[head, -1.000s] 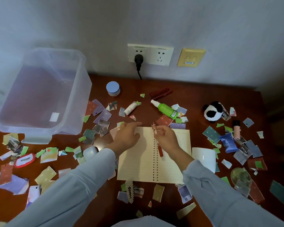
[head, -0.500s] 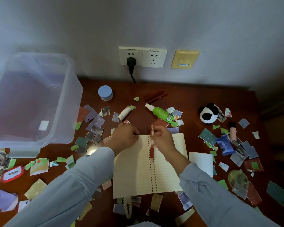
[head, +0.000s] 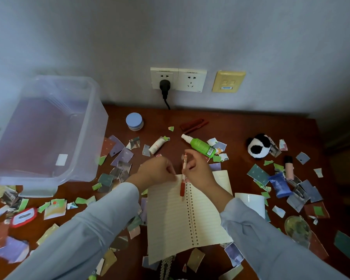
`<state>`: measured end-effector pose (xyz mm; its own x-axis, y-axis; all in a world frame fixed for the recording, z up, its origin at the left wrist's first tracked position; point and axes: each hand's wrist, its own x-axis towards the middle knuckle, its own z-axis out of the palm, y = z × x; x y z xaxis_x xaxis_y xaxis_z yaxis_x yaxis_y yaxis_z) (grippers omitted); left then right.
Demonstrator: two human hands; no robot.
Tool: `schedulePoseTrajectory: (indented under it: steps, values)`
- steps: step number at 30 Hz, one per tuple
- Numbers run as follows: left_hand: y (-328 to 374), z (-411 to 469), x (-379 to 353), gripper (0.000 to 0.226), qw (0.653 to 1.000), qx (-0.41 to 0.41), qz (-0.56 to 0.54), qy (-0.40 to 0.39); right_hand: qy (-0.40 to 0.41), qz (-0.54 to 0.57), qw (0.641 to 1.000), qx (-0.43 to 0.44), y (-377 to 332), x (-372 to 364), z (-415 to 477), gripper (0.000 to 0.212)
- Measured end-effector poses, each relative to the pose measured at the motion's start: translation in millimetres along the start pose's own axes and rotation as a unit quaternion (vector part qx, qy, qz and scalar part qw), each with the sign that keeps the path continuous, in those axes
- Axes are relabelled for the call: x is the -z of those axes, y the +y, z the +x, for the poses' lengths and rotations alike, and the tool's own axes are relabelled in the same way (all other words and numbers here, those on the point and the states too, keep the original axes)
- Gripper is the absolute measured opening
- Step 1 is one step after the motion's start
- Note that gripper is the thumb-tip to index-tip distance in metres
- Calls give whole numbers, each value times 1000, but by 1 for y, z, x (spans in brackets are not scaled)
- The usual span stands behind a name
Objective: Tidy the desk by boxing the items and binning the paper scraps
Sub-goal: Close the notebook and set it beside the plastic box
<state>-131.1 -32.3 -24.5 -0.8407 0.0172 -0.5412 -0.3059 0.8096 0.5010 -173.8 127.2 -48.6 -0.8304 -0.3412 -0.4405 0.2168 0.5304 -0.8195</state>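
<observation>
The right hand (head: 198, 172) pinched the red pen (head: 182, 187) over the spine of the notebook (head: 170, 219), which lay open mid-desk (head: 240, 126) toward the front edge. The left hand (head: 156, 171), flat a second earlier, had curled to pinch the left page's top edge.

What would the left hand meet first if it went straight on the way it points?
Probably the pen held by the right hand, just beyond the left hand at the top of the notebook; depth is hard to judge.
</observation>
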Motion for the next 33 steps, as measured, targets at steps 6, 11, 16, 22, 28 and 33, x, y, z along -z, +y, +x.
schedulePoseTrajectory:
  steps: [6, 11, 16, 22, 28, 33]
  values:
    - [7, 1, 2, 11, 1000, 6, 4, 13, -27, -83, 995, 37, -3, 3, 1, 60]
    - [8, 2, 4, 14, 1000, 15, -3, 19, -44, -88, 995, 35, -3, 5, 1, 60]
    - [8, 3, 2, 14, 999, 33, -16, 22, -48, -84, 995, 25, -4, 6, -4, 58]
    - [9, 5, 0, 15, 997, 60, -22, 32, -37, -141, 987, 65, -5, 7, -12, 50]
    - [8, 6, 0, 15, 997, 73, -15, 31, -42, -165, 983, 66, 6, 1, -25, 50]
    - [11, 7, 3, 13, 997, 68, -11, 21, -52, -139, 988, 41, 4, 5, -26, 50]
